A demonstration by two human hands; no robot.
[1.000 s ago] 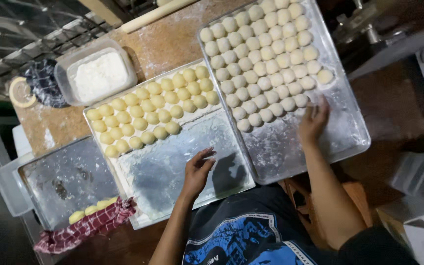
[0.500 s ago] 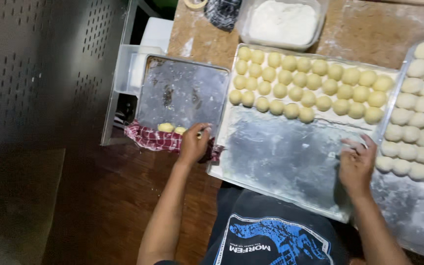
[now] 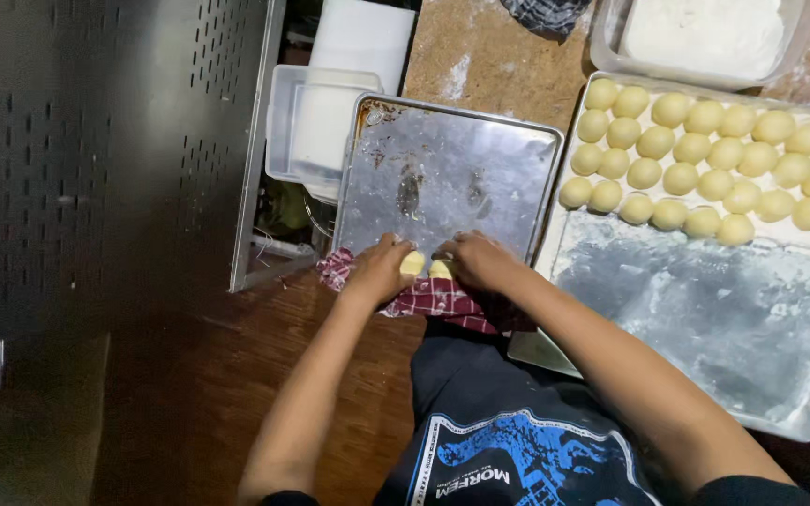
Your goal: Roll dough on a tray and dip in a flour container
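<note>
Hands are meeting at the near edge of the greased, bare rectangular metal baking tray (image 3: pixel 447 173), over a red-and-white checked cloth (image 3: pixel 433 298) that is lying along that edge. The left hand (image 3: pixel 379 270) is curling its fingers around a small pale yellow dough ball (image 3: pixel 412 263), which is sitting at three o'clock from its knuckles; the grip is looking closed on the ball, though the fingertips are partly hiding it. The right hand (image 3: pixel 476 260) is bending its fingers down over a second pale yellow dough ball (image 3: pixel 440 269) at nine o'clock from it, and whether it is truly pinching that piece or only touching it I cannot tell. Both balls are lying just beside each other between the two hands. At three o'clock from the hands, a larger floured metal tray (image 3: pixel 705 314) is carrying three rows of round pale dough balls (image 3: pixel 705 169) along its far half. At one o'clock, a clear plastic tub of white flour (image 3: pixel 705 37) is standing on the brown wooden table (image 3: pixel 489 66).
</note>
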